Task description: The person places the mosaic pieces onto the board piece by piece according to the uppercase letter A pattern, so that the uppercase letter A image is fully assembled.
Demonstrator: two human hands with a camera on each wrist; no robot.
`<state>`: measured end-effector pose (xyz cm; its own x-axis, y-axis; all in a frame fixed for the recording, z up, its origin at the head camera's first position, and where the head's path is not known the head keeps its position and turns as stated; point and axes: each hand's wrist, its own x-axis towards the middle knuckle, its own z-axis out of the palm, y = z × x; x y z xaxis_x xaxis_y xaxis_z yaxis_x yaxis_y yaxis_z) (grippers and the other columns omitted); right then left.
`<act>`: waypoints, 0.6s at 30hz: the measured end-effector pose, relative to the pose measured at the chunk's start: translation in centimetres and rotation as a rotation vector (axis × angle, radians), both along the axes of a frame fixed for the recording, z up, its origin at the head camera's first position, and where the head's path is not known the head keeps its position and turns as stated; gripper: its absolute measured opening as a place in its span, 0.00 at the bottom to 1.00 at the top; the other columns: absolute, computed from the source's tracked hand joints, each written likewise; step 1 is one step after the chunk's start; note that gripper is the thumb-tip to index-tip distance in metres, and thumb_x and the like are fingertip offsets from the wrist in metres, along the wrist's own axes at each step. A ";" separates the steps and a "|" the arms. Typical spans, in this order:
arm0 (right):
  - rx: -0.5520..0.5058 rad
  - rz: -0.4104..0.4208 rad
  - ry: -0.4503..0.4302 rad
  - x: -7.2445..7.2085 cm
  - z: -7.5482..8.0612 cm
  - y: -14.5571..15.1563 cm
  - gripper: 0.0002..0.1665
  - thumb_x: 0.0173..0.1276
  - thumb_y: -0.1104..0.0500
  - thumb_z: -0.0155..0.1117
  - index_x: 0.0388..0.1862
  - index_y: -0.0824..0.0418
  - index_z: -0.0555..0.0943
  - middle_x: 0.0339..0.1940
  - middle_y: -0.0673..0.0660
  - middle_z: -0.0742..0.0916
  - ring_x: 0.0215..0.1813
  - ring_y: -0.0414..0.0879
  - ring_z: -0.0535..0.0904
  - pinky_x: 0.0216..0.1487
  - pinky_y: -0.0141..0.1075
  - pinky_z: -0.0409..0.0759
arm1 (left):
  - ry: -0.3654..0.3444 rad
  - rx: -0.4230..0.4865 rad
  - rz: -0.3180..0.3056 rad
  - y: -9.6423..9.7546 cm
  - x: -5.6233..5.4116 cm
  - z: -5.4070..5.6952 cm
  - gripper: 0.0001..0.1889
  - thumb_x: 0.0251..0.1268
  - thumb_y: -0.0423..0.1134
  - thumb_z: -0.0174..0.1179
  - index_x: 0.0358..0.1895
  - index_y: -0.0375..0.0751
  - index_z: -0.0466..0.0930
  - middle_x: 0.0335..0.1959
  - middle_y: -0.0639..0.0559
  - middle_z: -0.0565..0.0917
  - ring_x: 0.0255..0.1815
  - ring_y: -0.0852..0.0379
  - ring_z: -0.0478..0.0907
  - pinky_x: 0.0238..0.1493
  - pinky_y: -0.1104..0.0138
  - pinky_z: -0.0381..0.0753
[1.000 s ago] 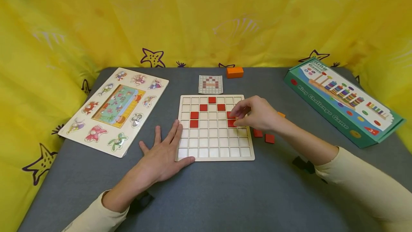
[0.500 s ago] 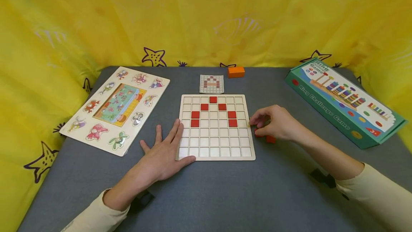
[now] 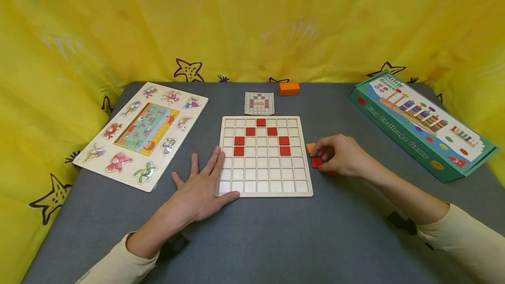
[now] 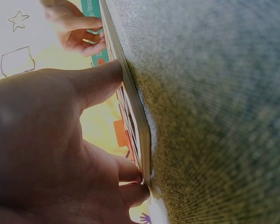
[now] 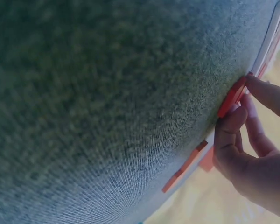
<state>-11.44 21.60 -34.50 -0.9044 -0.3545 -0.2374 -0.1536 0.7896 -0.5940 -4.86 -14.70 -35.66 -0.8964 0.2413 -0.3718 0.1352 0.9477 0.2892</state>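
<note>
Probably a play corner: grey table point(image 3: 260, 240), yellow sea-print curtain point(image 3: 236, 25), animal puzzle point(image 3: 144, 135), boxed ring game point(image 3: 422, 126).

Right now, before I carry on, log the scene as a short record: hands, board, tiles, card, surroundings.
left hand: fingers spread at the grid board's left edge, thumb at its near left corner
right hand: pinches a loose red tile right of the board
placed tiles: seven, all red
other loose tiles: orange tile; second red tile, mostly hidden by the hand
pattern card: beyond the board's far edge
orange block: right of the card
far left: animal puzzle
far right: green game box
</note>
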 end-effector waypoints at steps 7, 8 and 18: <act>0.013 -0.003 -0.016 -0.1 0.0 0.0 0.18 0.50 0.67 0.79 0.43 0.59 0.89 0.35 0.53 0.88 0.39 0.47 0.81 0.42 0.38 0.80 | -0.001 0.001 0.004 0.1 0.0 0.0 0.57 0.67 0.72 0.59 0.87 0.45 0.40 0.89 0.51 0.38 0.83 0.21 0.31 0.58 0.12 0.37; 0.013 -0.004 -0.016 -0.1 0.0 0.1 0.18 0.51 0.67 0.79 0.43 0.59 0.89 0.35 0.53 0.88 0.39 0.46 0.81 0.41 0.38 0.80 | -0.001 0.001 0.003 0.1 0.0 0.0 0.57 0.67 0.72 0.59 0.87 0.45 0.40 0.89 0.51 0.38 0.83 0.21 0.32 0.58 0.12 0.37; -0.032 -0.025 -0.029 0.0 -0.2 0.4 0.15 0.54 0.67 0.79 0.42 0.60 0.91 0.33 0.52 0.90 0.36 0.45 0.84 0.38 0.34 0.82 | -0.004 -0.002 0.002 0.0 0.0 0.0 0.57 0.67 0.73 0.58 0.87 0.45 0.40 0.89 0.51 0.38 0.83 0.21 0.32 0.58 0.11 0.37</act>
